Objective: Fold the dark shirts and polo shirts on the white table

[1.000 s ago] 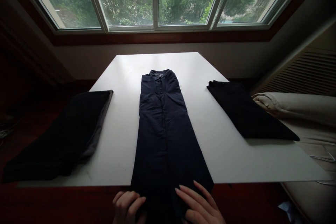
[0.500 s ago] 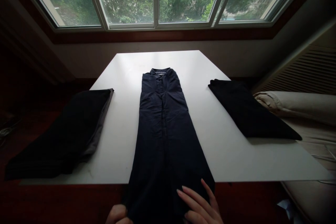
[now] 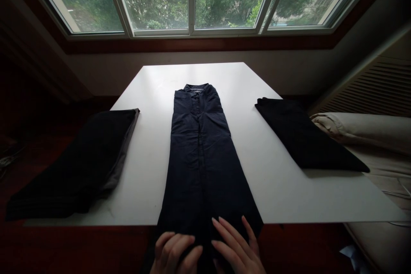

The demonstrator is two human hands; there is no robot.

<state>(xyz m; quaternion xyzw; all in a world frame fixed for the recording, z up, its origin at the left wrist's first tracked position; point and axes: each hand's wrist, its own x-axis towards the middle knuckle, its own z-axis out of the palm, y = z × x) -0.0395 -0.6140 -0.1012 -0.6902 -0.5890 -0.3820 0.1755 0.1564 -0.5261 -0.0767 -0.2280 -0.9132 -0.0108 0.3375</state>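
Note:
A long, narrow dark navy garment [image 3: 201, 150] with a collar at its far end lies lengthwise down the middle of the white table [image 3: 144, 158]; its near end hangs past the front edge. At that near end, my right hand [image 3: 236, 246] rests on the cloth at the right with its fingers spread. Beside it, my left hand [image 3: 176, 252] touches the cloth at the left, its fingers bent and partly apart; no fold of cloth shows between them. The lowest part of the garment is out of frame.
A folded black cloth stack [image 3: 80, 162] with a grey edge overhangs the table's left side. Folded black cloth [image 3: 305, 137] lies at the right. Beyond it is a beige cushioned seat [image 3: 369, 135]. Windows [image 3: 189, 0] stand behind the table.
My left hand has moved up and to the right onto the garment, and its fist has loosened. My right hand has shifted slightly up and left.

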